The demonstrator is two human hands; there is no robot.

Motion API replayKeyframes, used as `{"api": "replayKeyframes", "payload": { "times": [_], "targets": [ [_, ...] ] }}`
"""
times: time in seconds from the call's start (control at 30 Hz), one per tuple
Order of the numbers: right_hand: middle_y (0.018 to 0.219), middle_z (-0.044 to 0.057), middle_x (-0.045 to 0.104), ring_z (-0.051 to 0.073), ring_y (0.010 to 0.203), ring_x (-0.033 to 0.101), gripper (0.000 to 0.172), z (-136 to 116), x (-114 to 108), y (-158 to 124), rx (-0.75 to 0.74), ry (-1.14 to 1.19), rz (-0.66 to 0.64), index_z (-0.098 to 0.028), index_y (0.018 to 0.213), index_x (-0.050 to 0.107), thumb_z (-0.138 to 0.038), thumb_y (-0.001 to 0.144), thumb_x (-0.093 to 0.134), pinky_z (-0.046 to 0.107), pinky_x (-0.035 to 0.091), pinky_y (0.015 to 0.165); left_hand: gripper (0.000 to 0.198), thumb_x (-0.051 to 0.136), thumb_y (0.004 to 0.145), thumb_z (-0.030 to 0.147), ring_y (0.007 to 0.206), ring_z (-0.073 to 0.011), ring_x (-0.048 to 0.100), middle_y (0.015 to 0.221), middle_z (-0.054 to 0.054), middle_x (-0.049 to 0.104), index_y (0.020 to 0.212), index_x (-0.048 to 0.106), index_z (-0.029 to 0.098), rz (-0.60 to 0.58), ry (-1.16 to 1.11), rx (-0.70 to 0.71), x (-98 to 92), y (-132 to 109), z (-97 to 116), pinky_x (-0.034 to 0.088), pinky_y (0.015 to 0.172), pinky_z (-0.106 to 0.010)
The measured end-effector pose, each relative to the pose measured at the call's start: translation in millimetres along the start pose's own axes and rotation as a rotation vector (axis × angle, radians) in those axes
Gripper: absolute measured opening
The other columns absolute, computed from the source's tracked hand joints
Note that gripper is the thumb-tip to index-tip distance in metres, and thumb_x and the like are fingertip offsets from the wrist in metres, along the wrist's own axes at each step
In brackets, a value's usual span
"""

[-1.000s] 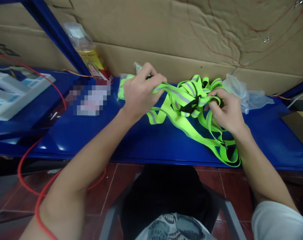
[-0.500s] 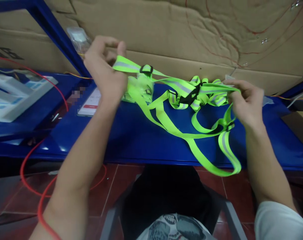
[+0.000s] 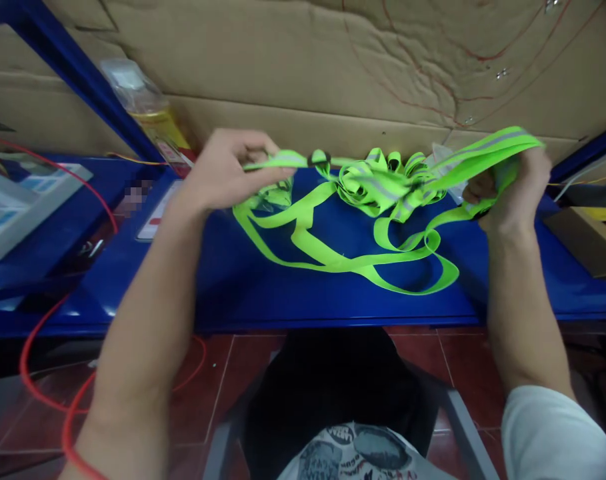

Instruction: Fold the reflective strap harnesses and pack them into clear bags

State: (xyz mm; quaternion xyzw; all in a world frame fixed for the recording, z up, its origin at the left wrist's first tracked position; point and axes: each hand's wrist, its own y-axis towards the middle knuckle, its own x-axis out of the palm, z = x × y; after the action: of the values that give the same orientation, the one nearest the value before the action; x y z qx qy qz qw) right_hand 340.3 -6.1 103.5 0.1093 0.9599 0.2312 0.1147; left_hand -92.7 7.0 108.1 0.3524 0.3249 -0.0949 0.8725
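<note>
A neon-green reflective strap harness with grey stripes and black buckles stretches between my hands above the blue table. At the left, my left hand pinches one strap end close to a black slider. My right hand is closed round the other side, with a striped band looped up over it. Slack straps hang and curl between the hands. Behind them lies a heap of bundled green straps. A clear plastic bag with green material sits under my left hand, partly hidden.
A bottle in clear wrap stands at the back left against the cardboard wall. A phone-like flat object lies left of my forearm. White trays are farther left, a cardboard box right. A red hose loops near my left arm.
My right hand has lifted and turned, raising a striped band over itself. My left hand has shifted lower and grips near the slider. The hanging loop has moved up and left.
</note>
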Motion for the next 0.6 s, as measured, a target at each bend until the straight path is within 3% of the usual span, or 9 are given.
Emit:
{"api": "replayKeyframes", "payload": {
  "times": [0.1, 0.17, 0.23, 0.3, 0.4, 0.43, 0.5, 0.53, 0.6],
  "targets": [
    [0.045, -0.005, 0.038, 0.011, 0.04, 0.024, 0.032, -11.3, 9.3, -12.8, 0.226, 0.155, -0.175, -0.028, 0.071, 0.054, -0.055, 0.077, 0.07, 0.034, 0.026, 0.044, 0.06, 0.073, 0.086, 0.085, 0.049, -0.0131, 0.053, 0.061, -0.001, 0.066, 0.085, 0.08, 0.025, -0.635, -0.26, -0.024, -7.1, -2.8, 6.7, 0.039, 0.043, -0.029],
    [0.045, -0.002, 0.048, 0.013, 0.039, 0.036, 0.034, -19.0, 18.0, -21.8, 0.291, 0.166, -0.289, -0.025, 0.076, 0.063, -0.056, 0.077, 0.076, 0.033, 0.031, 0.044, 0.063, 0.072, 0.085, 0.087, 0.052, -0.0182, 0.064, 0.065, -0.006, 0.072, 0.082, 0.083, 0.025, -0.78, -0.35, 0.007, -3.2, -3.0, 11.3, 0.049, 0.045, -0.031],
    [0.055, 0.003, 0.064, 0.019, 0.046, 0.054, 0.038, -25.2, 26.1, -29.5, 0.316, 0.211, -0.351, -0.023, 0.082, 0.067, -0.059, 0.077, 0.078, 0.035, 0.045, 0.049, 0.063, 0.068, 0.091, 0.083, 0.056, -0.0203, 0.069, 0.067, -0.009, 0.074, 0.079, 0.083, 0.023, -0.696, -0.378, 0.004, 10.0, -2.7, 15.1, 0.057, 0.051, -0.032],
    [0.077, 0.01, 0.078, 0.028, 0.067, 0.073, 0.039, -28.9, 32.7, -35.6, 0.328, 0.312, -0.397, -0.024, 0.083, 0.066, -0.062, 0.08, 0.075, 0.045, 0.061, 0.067, 0.061, 0.062, 0.1, 0.075, 0.061, -0.0195, 0.071, 0.072, -0.009, 0.077, 0.083, 0.082, 0.02, -0.475, -0.335, -0.022, 30.2, -2.6, 16.2, 0.061, 0.059, -0.032],
    [0.105, 0.015, 0.084, 0.037, 0.098, 0.08, 0.042, -30.2, 41.6, -43.5, 0.318, 0.476, -0.529, -0.025, 0.075, 0.057, -0.063, 0.084, 0.072, 0.062, 0.062, 0.096, 0.046, 0.072, 0.098, 0.062, 0.09, -0.0226, 0.078, 0.103, -0.012, 0.083, 0.11, 0.081, 0.019, -0.167, -0.194, 0.058, 64.2, -5.8, 11.4, 0.066, 0.083, -0.037],
    [0.107, 0.016, 0.084, 0.039, 0.103, 0.08, 0.044, -30.2, 44.7, -46.3, 0.308, 0.505, -0.58, -0.025, 0.073, 0.055, -0.063, 0.086, 0.072, 0.065, 0.061, 0.1, 0.05, 0.078, 0.094, 0.058, 0.109, -0.0259, 0.077, 0.123, -0.014, 0.08, 0.126, 0.078, 0.019, -0.153, -0.14, 0.115, 74.4, -8.3, 8.7, 0.065, 0.097, -0.042],
    [0.116, 0.017, 0.082, 0.04, 0.115, 0.078, 0.041, -30.6, 51.1, -52.6, 0.291, 0.533, -0.652, -0.024, 0.077, 0.059, -0.062, 0.089, 0.07, 0.067, 0.058, 0.106, 0.08, 0.092, 0.079, 0.055, 0.134, -0.0337, 0.068, 0.145, -0.019, 0.071, 0.147, 0.066, 0.02, -0.188, -0.091, 0.217, 91.7, -15.4, 3.5, 0.057, 0.115, -0.053],
    [0.125, 0.017, 0.08, 0.039, 0.123, 0.076, 0.038, -31.3, 54.5, -55.8, 0.282, 0.546, -0.675, -0.024, 0.082, 0.062, -0.061, 0.092, 0.068, 0.066, 0.057, 0.11, 0.093, 0.097, 0.072, 0.056, 0.141, -0.0376, 0.063, 0.15, -0.021, 0.067, 0.151, 0.063, 0.02, -0.211, -0.079, 0.243, 98.6, -19.4, 1.8, 0.053, 0.119, -0.057],
    [0.144, 0.014, 0.074, 0.036, 0.136, 0.07, 0.032, -33.0, 60.7, -61.0, 0.262, 0.576, -0.717, -0.025, 0.093, 0.068, -0.057, 0.096, 0.067, 0.063, 0.054, 0.116, 0.097, 0.098, 0.068, 0.058, 0.147, -0.0419, 0.059, 0.156, -0.023, 0.063, 0.15, 0.063, 0.02, -0.218, -0.052, 0.239, 109.0, -26.2, 1.2, 0.049, 0.123, -0.062]
  ]
}}
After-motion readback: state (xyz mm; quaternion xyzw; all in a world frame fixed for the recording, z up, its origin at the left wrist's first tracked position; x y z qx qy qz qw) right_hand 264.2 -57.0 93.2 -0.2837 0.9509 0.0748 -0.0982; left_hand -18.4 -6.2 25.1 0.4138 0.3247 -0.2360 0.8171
